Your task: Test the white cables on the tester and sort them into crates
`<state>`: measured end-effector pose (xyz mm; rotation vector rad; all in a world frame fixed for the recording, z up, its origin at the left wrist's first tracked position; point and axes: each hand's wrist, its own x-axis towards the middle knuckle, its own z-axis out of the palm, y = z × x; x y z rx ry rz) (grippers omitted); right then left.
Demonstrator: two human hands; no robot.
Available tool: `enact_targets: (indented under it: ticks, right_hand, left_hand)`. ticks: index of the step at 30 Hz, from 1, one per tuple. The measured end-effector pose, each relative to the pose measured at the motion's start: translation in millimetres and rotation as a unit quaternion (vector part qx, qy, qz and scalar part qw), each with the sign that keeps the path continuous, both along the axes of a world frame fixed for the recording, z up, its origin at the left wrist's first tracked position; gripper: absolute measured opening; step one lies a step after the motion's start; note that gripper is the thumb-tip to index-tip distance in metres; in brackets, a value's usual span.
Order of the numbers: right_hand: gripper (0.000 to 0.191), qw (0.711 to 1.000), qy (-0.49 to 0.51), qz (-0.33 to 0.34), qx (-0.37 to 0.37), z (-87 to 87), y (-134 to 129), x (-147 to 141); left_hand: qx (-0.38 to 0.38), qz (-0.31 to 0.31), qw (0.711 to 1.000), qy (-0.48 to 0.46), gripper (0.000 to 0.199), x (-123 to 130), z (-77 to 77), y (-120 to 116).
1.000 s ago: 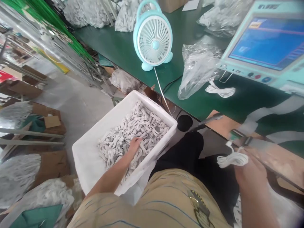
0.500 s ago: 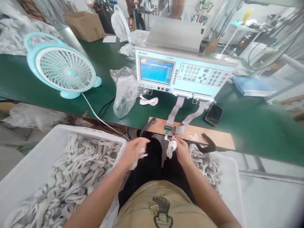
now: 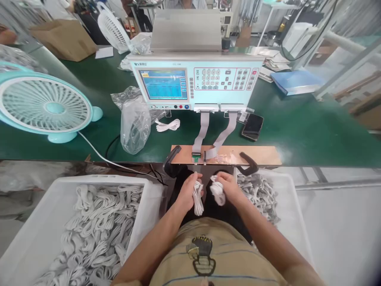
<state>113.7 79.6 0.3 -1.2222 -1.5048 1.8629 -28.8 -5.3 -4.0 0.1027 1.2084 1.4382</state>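
Note:
My left hand [image 3: 188, 191] is closed on a white coiled cable [image 3: 198, 199] that hangs below the table edge. Just right of it, my right hand [image 3: 228, 186] grips another white cable bundle [image 3: 218, 192]. The two bundles are apart. Above my hands lies a copper-coloured board [image 3: 264, 155] along the table edge, with small connectors [image 3: 196, 158] at the ends of two grey ribbon cables [image 3: 202, 132]. These run up to a white tester [image 3: 220, 95] with a lit blue screen. No cable is plugged into the connectors' front ends.
White bins of coiled cables stand at left [image 3: 98, 226] and right [image 3: 258, 194]. Black clamps [image 3: 249, 163] hold the board. On the green table [image 3: 297, 135] are a phone [image 3: 253, 127], a fan [image 3: 55, 107], a plastic bag [image 3: 135, 125] and a loose cable [image 3: 168, 125].
The cable bundle at the connectors has come away and is now in my right hand, lower down. My left hand has moved right, its cable now beside it. The view has shifted right.

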Motion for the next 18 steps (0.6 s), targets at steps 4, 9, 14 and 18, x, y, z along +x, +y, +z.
enact_targets:
  ticks: [4,9,14,18]
  right_hand:
    - [0.016,0.925,-0.301,0.029,0.23,11.5,14,61]
    - [0.014,0.932,-0.189,0.111,0.289,13.5,-20,36]
    - [0.013,0.965,-0.055,0.043,0.252,0.0,-39,-7]
    - [0.013,0.94,-0.067,0.025,0.334,-2.8,-29,-15]
  left_hand:
    - [0.009,0.007,0.997,-0.082,0.025,2,-7.7,-7]
    - [0.042,-0.024,0.998,-0.04,0.021,18,-4.0,-3]
    - [0.073,-0.069,0.988,0.114,0.03,16,0.7,-11]
    - [0.064,-0.104,0.945,0.302,0.019,-5,-1.9,-15]
